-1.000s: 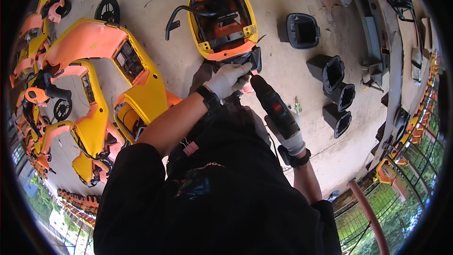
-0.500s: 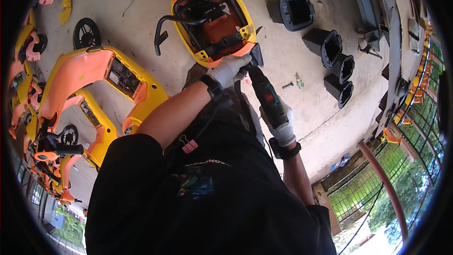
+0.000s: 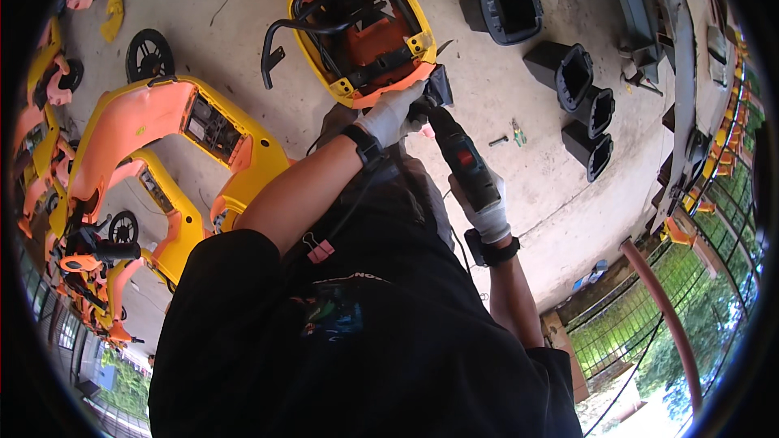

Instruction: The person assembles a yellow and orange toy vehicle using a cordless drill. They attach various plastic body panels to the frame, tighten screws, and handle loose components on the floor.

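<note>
My right hand [image 3: 487,211], in a pale work glove, is wrapped round the rear grip of a dark power drill [image 3: 464,158] with a red patch. The drill points away from me, up toward a yellow-and-orange scooter body [image 3: 355,91]. My left hand [image 3: 388,118], also gloved, is closed at the drill's front end, right by the body's near edge. What its fingers pinch is hidden. Beside them a black flap-like part [image 3: 439,85] sticks out from the body. A bent black tube [image 3: 270,53] reaches out of the body's open, dark-rimmed hollow.
Yellow-and-orange scooter frames [image 3: 154,118] stand on the left, with a black wheel [image 3: 149,53] behind. Several black bins [image 3: 513,12] lie at right on the concrete floor. A bolt [image 3: 498,141] and a green-handled tool [image 3: 518,134] lie nearer. A fence [image 3: 625,320] borders the right.
The view has shifted slightly; the scooter body now sits a little higher and farther left in it. Both hands keep nearly the same hold, with the drill still at the body's near edge.
</note>
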`<state>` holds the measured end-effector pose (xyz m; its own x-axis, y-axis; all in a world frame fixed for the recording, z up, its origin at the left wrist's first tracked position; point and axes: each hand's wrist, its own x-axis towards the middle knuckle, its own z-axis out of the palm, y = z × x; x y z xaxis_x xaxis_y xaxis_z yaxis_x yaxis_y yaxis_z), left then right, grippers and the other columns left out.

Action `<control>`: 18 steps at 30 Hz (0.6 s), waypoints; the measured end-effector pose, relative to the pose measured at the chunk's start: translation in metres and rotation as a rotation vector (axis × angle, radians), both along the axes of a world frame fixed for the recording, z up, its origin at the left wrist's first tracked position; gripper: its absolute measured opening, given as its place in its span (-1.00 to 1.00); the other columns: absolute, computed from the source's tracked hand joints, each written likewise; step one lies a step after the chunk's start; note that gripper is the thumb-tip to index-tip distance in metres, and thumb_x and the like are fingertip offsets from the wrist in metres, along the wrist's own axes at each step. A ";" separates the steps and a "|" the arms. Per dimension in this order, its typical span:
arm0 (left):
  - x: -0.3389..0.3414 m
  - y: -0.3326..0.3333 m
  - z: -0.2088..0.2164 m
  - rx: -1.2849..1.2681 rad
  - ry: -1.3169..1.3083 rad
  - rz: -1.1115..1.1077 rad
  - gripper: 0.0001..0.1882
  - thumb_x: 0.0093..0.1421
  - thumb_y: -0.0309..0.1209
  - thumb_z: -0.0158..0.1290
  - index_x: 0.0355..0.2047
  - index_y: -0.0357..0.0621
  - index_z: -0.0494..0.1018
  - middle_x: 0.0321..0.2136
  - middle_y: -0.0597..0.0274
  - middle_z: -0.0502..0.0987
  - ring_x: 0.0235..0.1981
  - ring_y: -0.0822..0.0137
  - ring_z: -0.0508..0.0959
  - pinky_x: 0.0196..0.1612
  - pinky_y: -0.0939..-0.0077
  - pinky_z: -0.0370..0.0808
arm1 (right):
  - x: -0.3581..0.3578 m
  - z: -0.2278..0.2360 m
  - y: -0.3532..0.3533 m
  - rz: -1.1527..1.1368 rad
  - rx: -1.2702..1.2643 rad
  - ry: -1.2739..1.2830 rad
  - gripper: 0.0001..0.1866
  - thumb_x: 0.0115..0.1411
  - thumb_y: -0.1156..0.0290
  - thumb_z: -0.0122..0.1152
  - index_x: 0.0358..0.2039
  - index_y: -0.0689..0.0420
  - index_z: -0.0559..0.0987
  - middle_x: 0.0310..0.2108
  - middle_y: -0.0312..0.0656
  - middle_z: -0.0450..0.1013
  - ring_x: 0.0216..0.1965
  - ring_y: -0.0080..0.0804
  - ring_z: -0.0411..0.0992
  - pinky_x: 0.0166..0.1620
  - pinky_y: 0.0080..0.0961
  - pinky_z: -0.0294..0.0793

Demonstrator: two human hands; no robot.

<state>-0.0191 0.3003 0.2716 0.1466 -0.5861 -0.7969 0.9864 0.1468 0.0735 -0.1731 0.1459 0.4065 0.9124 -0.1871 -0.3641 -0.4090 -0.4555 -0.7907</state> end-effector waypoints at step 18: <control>-0.008 0.001 -0.014 -0.025 -0.118 -0.101 -0.80 0.38 -0.25 -0.05 -0.23 -0.07 0.49 -0.41 0.36 0.53 -0.40 0.48 0.51 -0.37 0.60 0.52 | -0.006 0.000 0.002 -0.022 0.034 0.024 -0.78 0.07 0.49 0.33 -0.26 0.22 0.53 -0.50 -0.12 0.49 -0.50 -0.33 0.45 -0.40 -0.44 0.47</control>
